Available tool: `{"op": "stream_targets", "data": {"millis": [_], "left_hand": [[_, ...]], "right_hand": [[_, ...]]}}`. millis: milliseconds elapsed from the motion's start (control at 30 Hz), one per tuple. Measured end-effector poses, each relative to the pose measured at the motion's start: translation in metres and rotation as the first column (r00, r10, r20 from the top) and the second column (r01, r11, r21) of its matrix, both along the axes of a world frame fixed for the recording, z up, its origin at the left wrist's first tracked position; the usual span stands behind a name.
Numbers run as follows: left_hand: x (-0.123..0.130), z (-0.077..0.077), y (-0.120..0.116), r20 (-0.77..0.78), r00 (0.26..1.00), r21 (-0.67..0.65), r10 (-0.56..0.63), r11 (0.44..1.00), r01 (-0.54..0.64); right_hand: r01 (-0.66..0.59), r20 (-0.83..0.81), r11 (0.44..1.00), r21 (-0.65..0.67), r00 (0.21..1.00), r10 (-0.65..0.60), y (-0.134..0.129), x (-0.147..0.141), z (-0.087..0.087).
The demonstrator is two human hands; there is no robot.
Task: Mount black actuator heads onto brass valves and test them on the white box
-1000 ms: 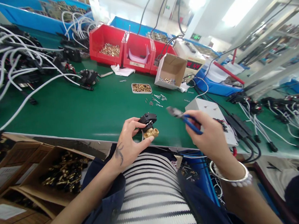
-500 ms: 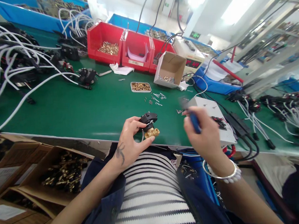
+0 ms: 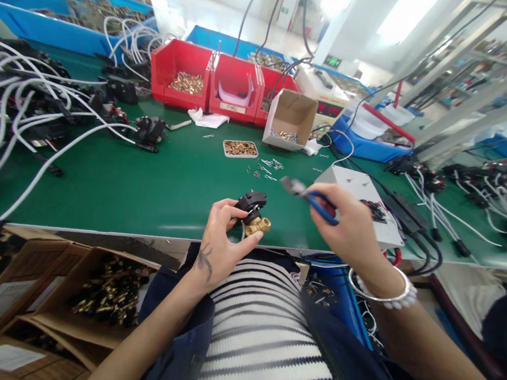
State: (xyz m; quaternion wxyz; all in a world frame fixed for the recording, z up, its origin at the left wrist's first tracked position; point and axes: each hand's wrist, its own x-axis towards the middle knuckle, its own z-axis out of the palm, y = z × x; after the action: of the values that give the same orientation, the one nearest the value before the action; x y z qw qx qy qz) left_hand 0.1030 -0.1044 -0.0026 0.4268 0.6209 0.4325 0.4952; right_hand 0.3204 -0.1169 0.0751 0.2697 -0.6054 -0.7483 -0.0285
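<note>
Near the table's front edge, my left hand [image 3: 221, 231] grips a brass valve [image 3: 258, 226] with a black actuator body [image 3: 251, 202] on top. The fingers press the black part while the thumb lies along the brass fitting. To the right, my right hand [image 3: 344, 219] is closed around blue-handled pliers [image 3: 321, 206], their metal jaws pointing left, apart from the valve. Beyond the valve lie loose wire clips [image 3: 273, 165] and a small tray [image 3: 240, 149] of brass parts.
Red bins [image 3: 182, 74] and a cardboard box [image 3: 290, 120] of small parts line the back. White cables [image 3: 22, 88] with black units crowd the left. A grey box [image 3: 355, 179] stands beside my right hand. Open cartons [image 3: 97, 289] sit below the table at left.
My right hand has turned the pliers so that their jaws point left towards the valve. My left hand and the valve have stayed in place.
</note>
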Motion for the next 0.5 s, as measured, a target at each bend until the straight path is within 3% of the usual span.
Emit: {"op": "stream_targets", "data": {"millis": [67,100,167,233,267,333,400,433,500], "left_hand": [[0.0000,0.0013,0.0001,-0.010,1.000,0.008,-0.002,1.000,0.002],[-0.0001,0.0020,0.0002,-0.016,1.000,0.012,-0.002,1.000,0.002],[-0.0002,0.0026,0.0004,-0.025,1.000,0.019,0.001,1.000,-0.001],[-0.0002,0.0022,0.0007,-0.027,1.000,0.024,0.005,1.000,-0.005],[0.0000,0.0017,0.0009,-0.026,1.000,0.027,0.005,1.000,-0.005],[0.0008,0.0001,0.0015,-0.019,1.000,0.033,-0.001,0.999,0.001],[0.0019,-0.0016,0.0024,-0.024,0.999,0.036,-0.022,0.999,0.022],[0.0025,-0.0022,0.0031,-0.042,0.999,0.041,-0.032,0.999,0.034],[0.0035,-0.0032,0.0044,-0.099,0.994,0.058,-0.044,0.997,0.050]], "right_hand": [[0.143,-0.116,0.973,0.181,0.986,-0.123,-0.0003,-0.0007,0.0004],[0.147,-0.125,0.971,0.189,0.984,-0.125,-0.0003,-0.0012,0.0001],[0.019,-0.033,1.000,0.016,0.999,-0.018,0.0001,-0.0016,-0.0004],[-0.101,0.057,0.979,-0.174,0.992,0.112,0.0005,-0.0013,0.0013],[-0.098,0.063,0.980,-0.172,0.992,0.111,0.0005,-0.0010,0.0030],[0.002,-0.001,1.000,0.021,1.000,-0.002,-0.0003,-0.0010,0.0065],[0.130,-0.107,0.964,0.233,0.988,-0.107,-0.0011,-0.0017,0.0075],[0.139,-0.122,0.954,0.265,0.986,-0.110,-0.0013,-0.0020,0.0067],[0.018,-0.027,0.990,0.141,1.000,-0.014,-0.0006,-0.0020,0.0041]]}}
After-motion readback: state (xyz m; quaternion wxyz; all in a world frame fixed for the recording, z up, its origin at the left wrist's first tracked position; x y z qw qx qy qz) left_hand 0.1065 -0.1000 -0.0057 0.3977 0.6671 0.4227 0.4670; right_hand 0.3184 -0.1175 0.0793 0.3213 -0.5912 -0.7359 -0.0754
